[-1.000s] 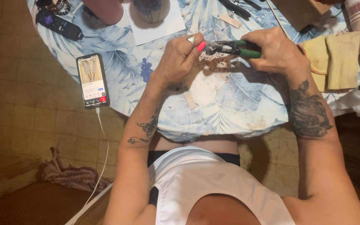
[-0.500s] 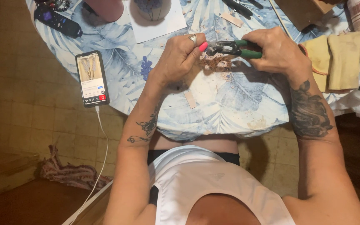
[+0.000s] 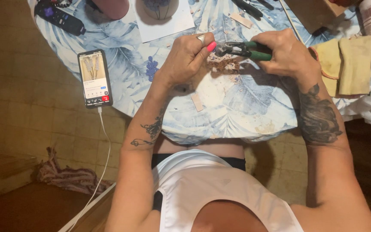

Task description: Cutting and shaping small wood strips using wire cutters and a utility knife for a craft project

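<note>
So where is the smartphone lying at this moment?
In the head view the smartphone lies screen-up at the table's left edge, left of the left hand, its white cable hanging towards the floor.

Whatever the left hand (image 3: 190,58) pinches at the pliers (image 3: 241,49) stays hidden (too small to tell).

Both forearms reach forward over the near edge of the desk (image 3: 254,124), and the two hands meet above its middle. The left hand (image 3: 187,58) is curled, knuckles up, with the thumb and fingertips pinched together and pointing to the right hand. The right hand (image 3: 286,53) is closed in a fist-like grip, its back turned up, the wrist bent a little inward. The two hands are near each other, almost touching. Both forearms carry dark tattoos.
</note>
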